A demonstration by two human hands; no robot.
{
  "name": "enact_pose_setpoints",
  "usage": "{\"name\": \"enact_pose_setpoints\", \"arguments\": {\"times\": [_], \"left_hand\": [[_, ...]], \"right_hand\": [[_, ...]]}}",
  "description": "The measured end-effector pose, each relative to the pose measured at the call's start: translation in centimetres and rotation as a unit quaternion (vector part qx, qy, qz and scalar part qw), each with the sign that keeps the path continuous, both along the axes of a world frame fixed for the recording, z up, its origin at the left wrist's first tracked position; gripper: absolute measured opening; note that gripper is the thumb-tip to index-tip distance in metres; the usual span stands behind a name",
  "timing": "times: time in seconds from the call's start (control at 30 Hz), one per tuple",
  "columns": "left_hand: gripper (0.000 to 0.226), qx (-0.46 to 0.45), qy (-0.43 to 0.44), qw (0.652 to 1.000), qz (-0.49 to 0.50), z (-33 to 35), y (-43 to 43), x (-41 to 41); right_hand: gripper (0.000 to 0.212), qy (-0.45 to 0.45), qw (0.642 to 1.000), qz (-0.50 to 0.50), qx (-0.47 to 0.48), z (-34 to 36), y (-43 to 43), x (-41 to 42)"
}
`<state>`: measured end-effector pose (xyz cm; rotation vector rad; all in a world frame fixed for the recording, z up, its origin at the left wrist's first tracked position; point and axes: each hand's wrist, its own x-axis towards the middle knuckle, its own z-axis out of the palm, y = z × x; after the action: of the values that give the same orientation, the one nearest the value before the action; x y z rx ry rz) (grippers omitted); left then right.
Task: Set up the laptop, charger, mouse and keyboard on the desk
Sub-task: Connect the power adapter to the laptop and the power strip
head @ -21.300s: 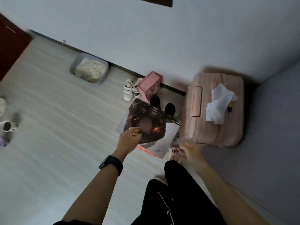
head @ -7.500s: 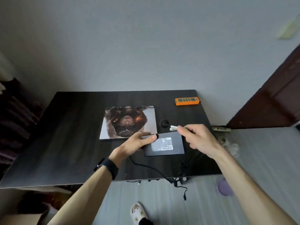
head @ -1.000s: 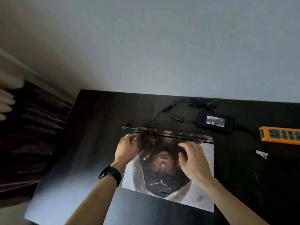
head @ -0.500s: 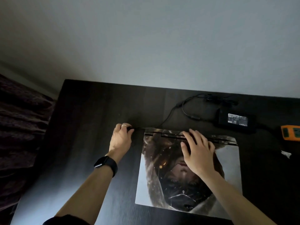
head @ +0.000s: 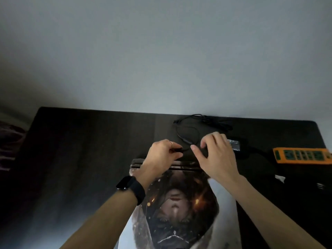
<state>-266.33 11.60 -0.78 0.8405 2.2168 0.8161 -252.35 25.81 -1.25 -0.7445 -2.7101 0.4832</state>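
Behind the laptop (head: 179, 203), left hand (head: 161, 156) pinches charger plug (head: 180, 150) (right hand (head: 218, 157) fingers (head: 215, 138) loose).

charger brick (head: 242, 147) half hidden behind right hand (head: 216, 156), its label (head: 234, 145) unreadable, laptop (head: 179, 203) cut by bottom edge

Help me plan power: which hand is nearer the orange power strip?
Right. The right hand is left of the power strip; the left hand, pinching the charger cable, farther left.

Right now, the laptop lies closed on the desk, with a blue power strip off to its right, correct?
Not quite: the power strip is orange, not blue. The head view shows it on the desk, right of the closed laptop.
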Motion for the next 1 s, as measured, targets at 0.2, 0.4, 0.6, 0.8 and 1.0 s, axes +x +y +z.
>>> {"name": "enact_pose_setpoints", "arguments": {"times": [0.2,0.4,0.6,0.8,1.0], "left_hand": [[0.032,-0.019,-0.002,0.999,-0.043,-2.2,4.7,3.3],[0.038,-0.034,-0.002,0.999,-0.034,-4.4,5.8,5.5],[0.067,-0.127,0.046,0.989,-0.060,-4.6,5.1,3.9],[0.095,-0.308,0.078,0.928,-0.195,-4.5,4.7,3.4],[0.083,-0.314,-0.006,0.927,-0.205,-4.1,6.1,2.2]], "right_hand": [[0.031,-0.071,0.993,0.092,-0.005,-4.2,3.2,4.4],[0.029,-0.115,0.983,0.130,-0.065,-5.9,4.8,5.6],[0.023,-0.099,0.976,0.052,-0.188,-6.8,4.7,4.5],[0.022,-0.082,0.965,0.020,-0.249,-6.9,4.1,3.9],[0.027,-0.086,0.953,-0.002,-0.290,-5.5,4.4,3.1]]}}
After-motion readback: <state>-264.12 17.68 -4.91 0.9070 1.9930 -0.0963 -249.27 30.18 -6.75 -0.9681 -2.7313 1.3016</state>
